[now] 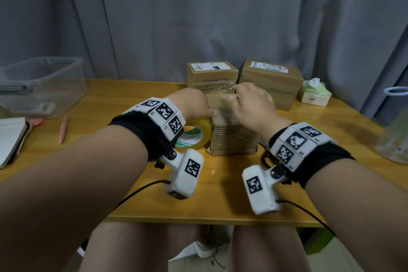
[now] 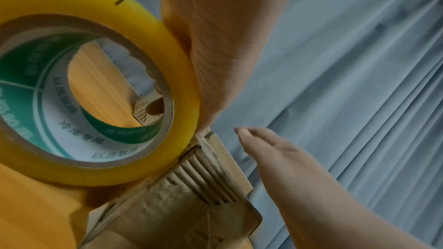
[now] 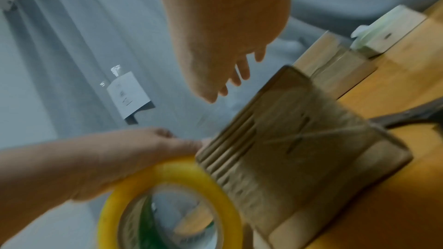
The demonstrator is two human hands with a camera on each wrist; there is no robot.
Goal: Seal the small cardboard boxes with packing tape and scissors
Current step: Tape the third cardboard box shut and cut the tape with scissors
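Sitting near the middle of the yellow wooden desk in the head view, the small brown cardboard box lies under both hands; the right hand hovers over its top, fingers loosely spread, apparently holding nothing. From the left wrist, the left hand steadies the yellow roll of packing tape upright against the box's left side. The blurred right wrist view shows right fingers clear above the box.
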